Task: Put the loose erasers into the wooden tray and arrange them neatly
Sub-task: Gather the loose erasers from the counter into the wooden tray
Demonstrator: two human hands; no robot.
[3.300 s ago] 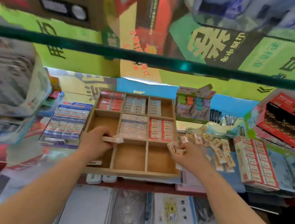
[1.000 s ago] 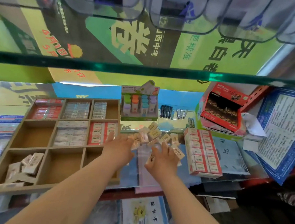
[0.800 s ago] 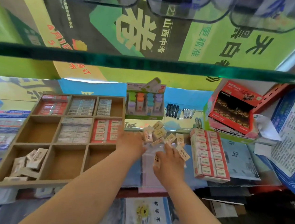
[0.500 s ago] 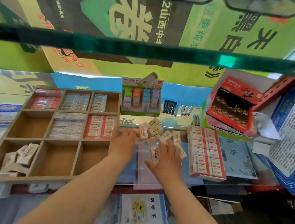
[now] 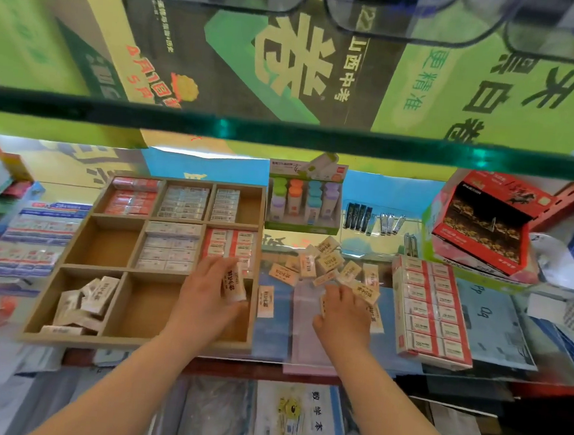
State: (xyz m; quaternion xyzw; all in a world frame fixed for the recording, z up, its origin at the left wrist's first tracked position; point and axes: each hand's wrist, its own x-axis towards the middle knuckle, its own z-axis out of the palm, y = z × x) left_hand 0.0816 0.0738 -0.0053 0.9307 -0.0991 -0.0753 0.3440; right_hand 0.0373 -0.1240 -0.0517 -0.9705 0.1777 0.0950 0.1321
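Observation:
The wooden tray (image 5: 63,336) has nine compartments. Its upper and middle cells hold packed erasers, and the bottom-left cell holds several loose cream erasers (image 5: 88,299) lying untidily. My left hand (image 5: 207,297) hovers over the tray's bottom-right cell, shut on a cream eraser (image 5: 234,283). A pile of loose erasers (image 5: 326,265) lies on the counter right of the tray. My right hand (image 5: 343,312) rests at the pile's near edge with its fingers curled on erasers. One single eraser (image 5: 266,301) lies between my hands.
A full box of erasers (image 5: 426,307) lies right of the pile. A display of coloured correction tapes (image 5: 302,201), nail clippers (image 5: 374,219) and a red box (image 5: 484,222) stand behind. A green glass shelf edge (image 5: 285,136) crosses overhead. Blue eraser packs (image 5: 33,238) lie left of the tray.
My left hand has come back from the pile to over the tray's bottom-right cell, now holding an eraser. My right hand stays at the pile's near edge, gathering erasers.

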